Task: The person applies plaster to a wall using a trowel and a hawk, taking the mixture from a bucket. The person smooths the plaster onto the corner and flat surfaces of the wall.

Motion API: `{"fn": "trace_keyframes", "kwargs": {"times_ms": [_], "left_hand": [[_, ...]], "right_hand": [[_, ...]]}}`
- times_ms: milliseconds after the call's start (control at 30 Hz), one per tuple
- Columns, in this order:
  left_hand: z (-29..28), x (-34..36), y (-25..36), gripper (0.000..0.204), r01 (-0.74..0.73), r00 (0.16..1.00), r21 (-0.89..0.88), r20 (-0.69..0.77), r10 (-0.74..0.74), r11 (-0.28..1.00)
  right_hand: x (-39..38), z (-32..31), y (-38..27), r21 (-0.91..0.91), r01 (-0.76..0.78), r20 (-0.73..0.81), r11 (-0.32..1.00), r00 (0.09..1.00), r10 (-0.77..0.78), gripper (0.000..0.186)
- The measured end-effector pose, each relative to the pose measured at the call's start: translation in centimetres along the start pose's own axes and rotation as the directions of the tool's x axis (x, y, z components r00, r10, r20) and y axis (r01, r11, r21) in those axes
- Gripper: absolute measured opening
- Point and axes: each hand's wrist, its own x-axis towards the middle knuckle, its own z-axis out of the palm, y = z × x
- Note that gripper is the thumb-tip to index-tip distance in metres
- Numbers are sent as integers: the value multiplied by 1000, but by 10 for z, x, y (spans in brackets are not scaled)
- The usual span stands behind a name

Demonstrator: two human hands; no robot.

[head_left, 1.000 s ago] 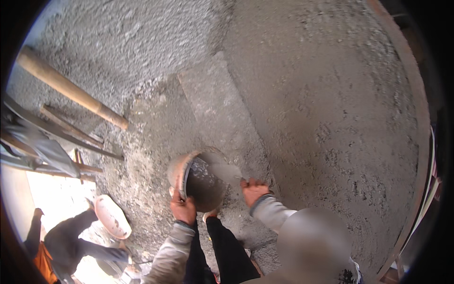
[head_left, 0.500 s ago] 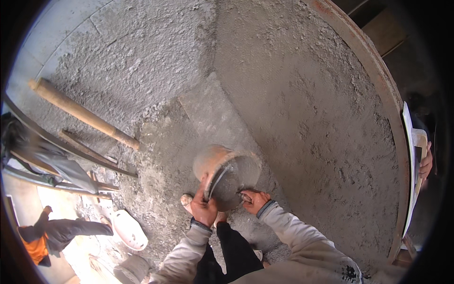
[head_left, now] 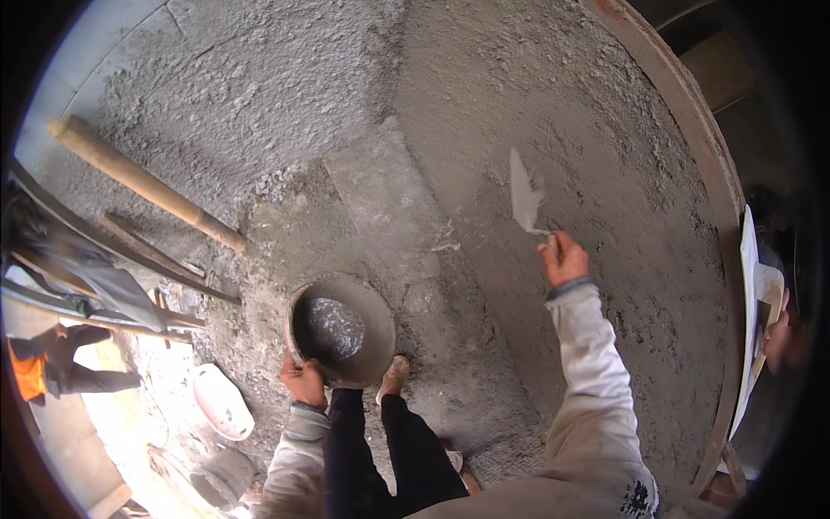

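Note:
My left hand (head_left: 304, 382) grips the near left rim of a round bucket (head_left: 367, 316), which stands close to upright with its mouth toward me. Grey wet mix with a pale patch lies low inside it. Out to the right, my right hand (head_left: 565, 259) is closed round the handle of a pointed trowel (head_left: 524, 192). The blade points away from me, in front of the mortar-coated wall (head_left: 622, 285); whether it touches the wall I cannot tell. Some grey mortar shows along the blade's edge.
A thick wooden pole (head_left: 147, 182) leans at the left, near bent boards and dark sheeting (head_left: 112, 290). A pale basin (head_left: 222, 402) and another bucket (head_left: 223, 477) are at lower left, near a person in orange (head_left: 30, 368). At far right, another person's hand (head_left: 776, 342) holds a white board (head_left: 745, 320).
The bucket has come down to the left and turned from tilted to nearly upright. My right hand has left its mouth and swung up and right with the trowel, now in plain view.

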Motion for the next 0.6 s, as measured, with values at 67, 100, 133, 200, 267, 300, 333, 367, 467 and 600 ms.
{"fn": "trace_keyframes", "kwargs": {"times_ms": [67,100,133,200,267,300,333,367,467,600], "left_hand": [[-11,-11,19,44,18,1000,41,-26,-17,999],[-11,-18,20,45,-4,1000,71,-20,5,998],[-6,-21,22,47,-35,999,85,-1,35,996],[17,-30,39,54,-165,986,127,57,159,978],[44,-47,59,57,-231,971,200,110,212,952],[53,-54,67,59,-263,962,241,135,236,934],[58,-62,76,58,-309,948,248,158,277,918],[64,-65,87,58,-362,929,254,176,325,897],[59,-51,98,58,-222,964,120,173,200,968],[35,-24,88,45,-3,995,-216,97,24,976]], "right_hand": [[-38,-35,-55,-19,132,61,991,990,-131,33],[-62,-31,-68,-5,226,168,974,961,-221,36],[-84,-27,-86,-127,297,375,946,898,-231,34],[-110,-1,-114,-280,421,635,863,755,-162,38],[-126,56,-108,-419,529,626,738,757,-188,43],[-134,87,-97,-502,581,553,640,785,-279,42],[-143,103,-90,-403,522,552,752,794,-255,41],[-145,111,-93,-291,455,551,841,799,-241,40],[-147,107,-88,-46,315,563,948,792,-236,38],[-156,61,-118,285,269,464,920,801,-378,37]]}}
